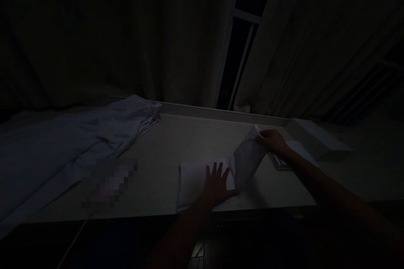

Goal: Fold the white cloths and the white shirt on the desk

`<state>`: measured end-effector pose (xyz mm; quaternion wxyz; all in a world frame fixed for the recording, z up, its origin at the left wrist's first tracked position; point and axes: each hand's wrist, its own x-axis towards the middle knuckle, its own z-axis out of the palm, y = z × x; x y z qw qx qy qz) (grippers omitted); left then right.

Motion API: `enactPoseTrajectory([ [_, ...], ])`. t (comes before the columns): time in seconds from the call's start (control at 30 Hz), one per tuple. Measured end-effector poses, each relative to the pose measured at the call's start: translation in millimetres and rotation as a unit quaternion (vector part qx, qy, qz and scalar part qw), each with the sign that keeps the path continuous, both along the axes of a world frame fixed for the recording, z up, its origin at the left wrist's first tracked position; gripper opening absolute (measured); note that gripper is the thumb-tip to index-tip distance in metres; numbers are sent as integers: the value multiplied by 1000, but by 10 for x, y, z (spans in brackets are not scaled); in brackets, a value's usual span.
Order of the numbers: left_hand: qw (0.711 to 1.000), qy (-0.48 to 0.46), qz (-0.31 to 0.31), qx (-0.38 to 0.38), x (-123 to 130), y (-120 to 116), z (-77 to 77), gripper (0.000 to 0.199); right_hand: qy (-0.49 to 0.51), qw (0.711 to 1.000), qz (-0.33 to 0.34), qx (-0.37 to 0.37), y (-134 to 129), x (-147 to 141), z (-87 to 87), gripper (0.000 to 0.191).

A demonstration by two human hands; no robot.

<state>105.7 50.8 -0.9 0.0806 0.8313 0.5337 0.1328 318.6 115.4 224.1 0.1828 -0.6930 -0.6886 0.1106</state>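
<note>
A pale folded cloth (193,178) lies near the front edge of a light table (176,141). My left hand (217,185) rests on the cloth with its fingers spread. At the cloth's right end, my right hand (273,141) pinches a corner between thumb and fingers, and that section is raised and bent at an angle from the flat part. The scene is very dark, so fine detail of the cloth is hard to make out.
A larger pale garment (72,143) spreads over the table's left side. A blurred, pixelated item (110,185) with a cable lies in front of it. At the right are a white box (318,136) and a flat framed object (280,164). Curtains (189,38) hang behind.
</note>
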Motion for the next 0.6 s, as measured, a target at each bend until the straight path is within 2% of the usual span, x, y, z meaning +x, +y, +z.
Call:
enactPoseTrajectory([
  [0.13,1000,7,6,-30,100,96,41,112,-109,993,48,22,-1,-136,117,24],
  [0.23,997,10,-10,-75,84,234,103,114,-124,991,43,19,-1,-135,137,23],
  [0.4,997,1,-47,-54,34,469,202,75,-139,989,52,27,-136,-154,173,22],
  [0.5,998,-2,-48,-41,83,458,177,78,-184,980,64,40,-317,-365,196,22],
  [0.6,1000,1,-25,-3,155,358,198,85,-232,969,80,35,-479,-745,151,24],
])
